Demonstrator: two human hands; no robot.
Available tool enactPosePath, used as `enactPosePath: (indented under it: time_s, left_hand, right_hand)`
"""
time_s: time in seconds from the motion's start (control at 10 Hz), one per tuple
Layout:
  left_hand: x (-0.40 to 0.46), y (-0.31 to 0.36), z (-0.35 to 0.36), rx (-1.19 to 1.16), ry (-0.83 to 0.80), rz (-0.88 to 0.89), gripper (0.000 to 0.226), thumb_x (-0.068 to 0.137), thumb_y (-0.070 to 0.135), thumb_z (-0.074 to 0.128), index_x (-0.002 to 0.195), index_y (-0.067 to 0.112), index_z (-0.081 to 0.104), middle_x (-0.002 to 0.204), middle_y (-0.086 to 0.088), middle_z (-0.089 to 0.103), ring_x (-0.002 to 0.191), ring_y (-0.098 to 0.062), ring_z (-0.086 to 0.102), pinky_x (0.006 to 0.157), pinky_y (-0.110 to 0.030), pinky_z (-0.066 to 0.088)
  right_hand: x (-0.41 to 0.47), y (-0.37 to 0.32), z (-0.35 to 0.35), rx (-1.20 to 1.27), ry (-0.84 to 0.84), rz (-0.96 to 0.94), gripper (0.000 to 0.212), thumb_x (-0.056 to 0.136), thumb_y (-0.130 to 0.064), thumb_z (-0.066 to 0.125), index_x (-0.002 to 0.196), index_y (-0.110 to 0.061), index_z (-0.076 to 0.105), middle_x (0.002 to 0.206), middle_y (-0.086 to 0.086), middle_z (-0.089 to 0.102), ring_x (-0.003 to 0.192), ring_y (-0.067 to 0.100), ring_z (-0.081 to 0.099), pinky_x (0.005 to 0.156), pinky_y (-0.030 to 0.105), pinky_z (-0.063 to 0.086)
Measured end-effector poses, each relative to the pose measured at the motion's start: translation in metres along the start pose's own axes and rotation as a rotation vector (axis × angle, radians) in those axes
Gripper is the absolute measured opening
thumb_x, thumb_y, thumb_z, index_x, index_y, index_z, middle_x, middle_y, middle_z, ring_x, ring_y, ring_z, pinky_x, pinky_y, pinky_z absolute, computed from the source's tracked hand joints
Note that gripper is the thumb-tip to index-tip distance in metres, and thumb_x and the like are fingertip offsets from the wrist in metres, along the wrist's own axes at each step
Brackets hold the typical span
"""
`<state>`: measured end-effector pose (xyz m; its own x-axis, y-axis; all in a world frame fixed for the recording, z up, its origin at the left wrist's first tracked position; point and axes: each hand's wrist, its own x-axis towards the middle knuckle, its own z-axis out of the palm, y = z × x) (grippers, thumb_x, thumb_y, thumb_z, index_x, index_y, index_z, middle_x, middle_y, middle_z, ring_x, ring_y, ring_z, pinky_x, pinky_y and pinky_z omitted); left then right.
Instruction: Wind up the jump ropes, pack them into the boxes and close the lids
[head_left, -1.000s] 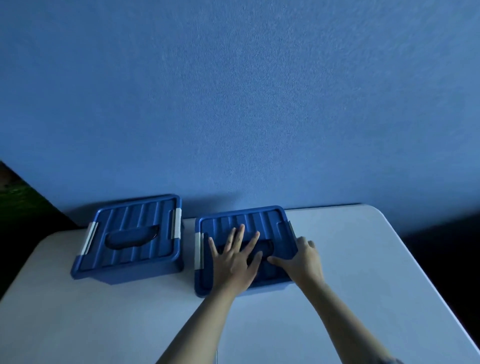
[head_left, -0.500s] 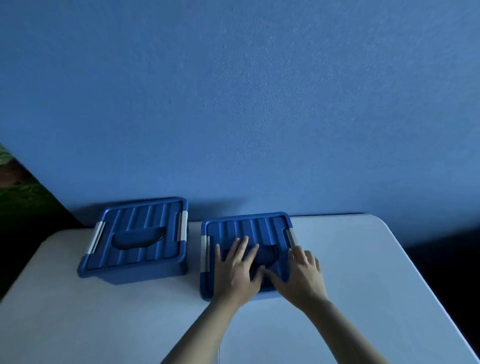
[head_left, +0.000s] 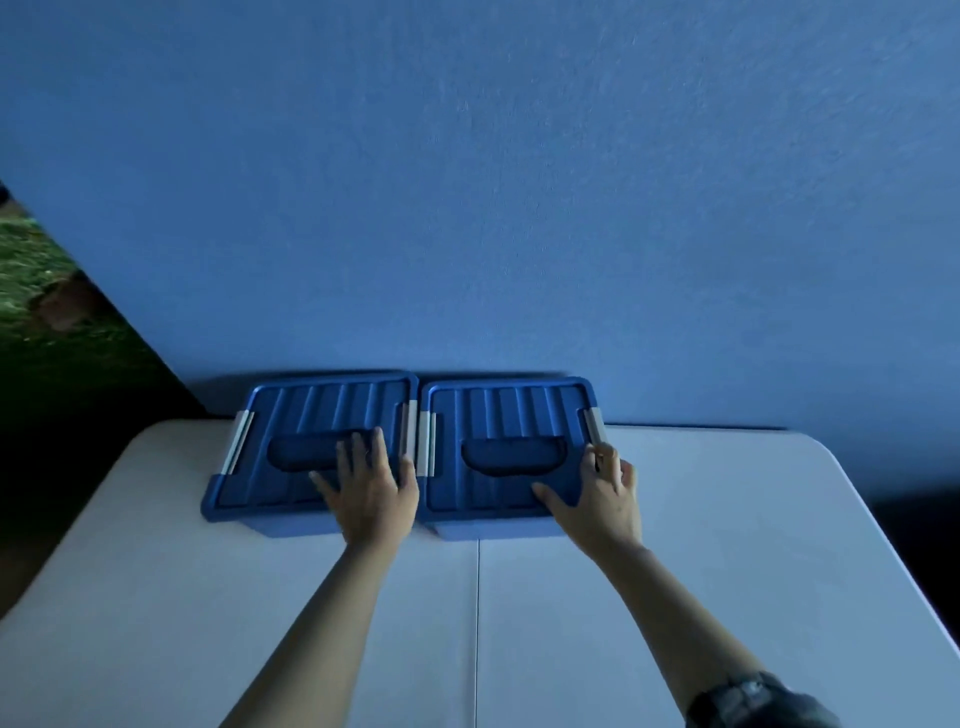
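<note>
Two blue plastic boxes with ribbed lids and grey side latches sit side by side at the back of the table, touching each other, both lids down. My left hand (head_left: 371, 488) lies flat, fingers spread, on the near right part of the left box (head_left: 291, 415). My right hand (head_left: 602, 493) rests on the near right corner of the right box (head_left: 509, 410), fingers by its right latch (head_left: 593, 423), thumb on the lid. No jump rope is visible.
The white folding table (head_left: 727, 545) has a centre seam running toward me. A blue wall rises directly behind the boxes. Dark floor and some grass show past the table's left edge. A dark watch is on my right wrist.
My left hand moved from the right box's lid onto the left box. My right hand slid to the right box's right corner. The two boxes now stand together against the wall.
</note>
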<state>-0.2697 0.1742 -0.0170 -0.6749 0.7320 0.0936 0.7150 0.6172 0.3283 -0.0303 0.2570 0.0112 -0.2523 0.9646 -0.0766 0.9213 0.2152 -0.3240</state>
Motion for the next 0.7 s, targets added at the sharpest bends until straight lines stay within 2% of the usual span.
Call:
enactPosePath:
  time_s: [0.1,0.2,0.4,0.5,0.6,0.7]
  left_hand:
    - [0.005,-0.027,0.001,0.041,-0.026,0.124,0.07,0.091,0.055,0.025,0.142,0.012,0.047,0.143,-0.015,0.049,0.133,-0.032,0.045,0.11,-0.064,0.016]
    - [0.01,-0.033,0.002,0.039,0.004,0.158,0.069,0.091,0.054,0.025,0.141,0.013,0.049,0.141,-0.015,0.051,0.131,-0.031,0.048,0.11,-0.063,0.018]
    - [0.016,-0.042,-0.004,0.046,-0.089,0.178,0.08,0.087,0.061,0.009,0.15,0.018,0.031,0.155,-0.009,0.032,0.143,-0.026,0.028,0.115,-0.058,0.002]
    - [0.014,-0.039,-0.012,0.017,-0.141,0.226,0.089,0.082,0.063,-0.004,0.154,0.015,0.015,0.162,-0.003,0.01,0.149,-0.017,0.004,0.114,-0.054,-0.012]
    - [-0.002,-0.05,-0.019,-0.067,-0.03,0.313,0.076,0.093,0.056,0.013,0.146,0.008,0.039,0.155,-0.007,0.033,0.145,-0.019,0.025,0.113,-0.064,0.007]
    - [-0.053,-0.074,-0.017,-0.197,0.096,0.429,0.06,0.099,0.045,0.024,0.135,0.007,0.052,0.146,-0.007,0.047,0.137,-0.018,0.037,0.108,-0.061,0.026]
  right_hand:
    - [0.004,-0.006,0.005,-0.014,0.022,0.005,0.089,0.08,-0.072,0.044,0.141,-0.01,0.027,0.143,0.001,0.023,0.129,0.028,0.021,0.11,0.034,0.032]
    - [0.008,-0.016,0.009,-0.054,0.043,0.025,0.09,0.08,-0.073,0.042,0.141,-0.008,0.028,0.142,0.002,0.025,0.127,0.029,0.023,0.111,0.033,0.029]
    - [0.006,-0.025,0.01,-0.074,0.046,0.063,0.091,0.081,-0.073,0.041,0.141,-0.008,0.027,0.142,0.002,0.026,0.13,0.03,0.022,0.112,0.036,0.027]
    - [0.0,-0.027,0.008,-0.078,0.041,0.072,0.088,0.082,-0.073,0.036,0.144,-0.011,0.024,0.147,0.001,0.023,0.138,0.024,0.017,0.116,0.041,0.018]
    - [-0.018,-0.026,0.012,-0.038,0.062,0.062,0.081,0.089,-0.065,0.034,0.149,-0.013,0.016,0.154,0.0,0.015,0.145,0.019,0.007,0.119,0.042,0.008]
    - [-0.059,-0.021,0.022,0.061,0.131,0.053,0.071,0.094,-0.051,0.04,0.149,-0.011,0.019,0.155,0.001,0.016,0.144,0.019,0.017,0.119,0.041,0.011]
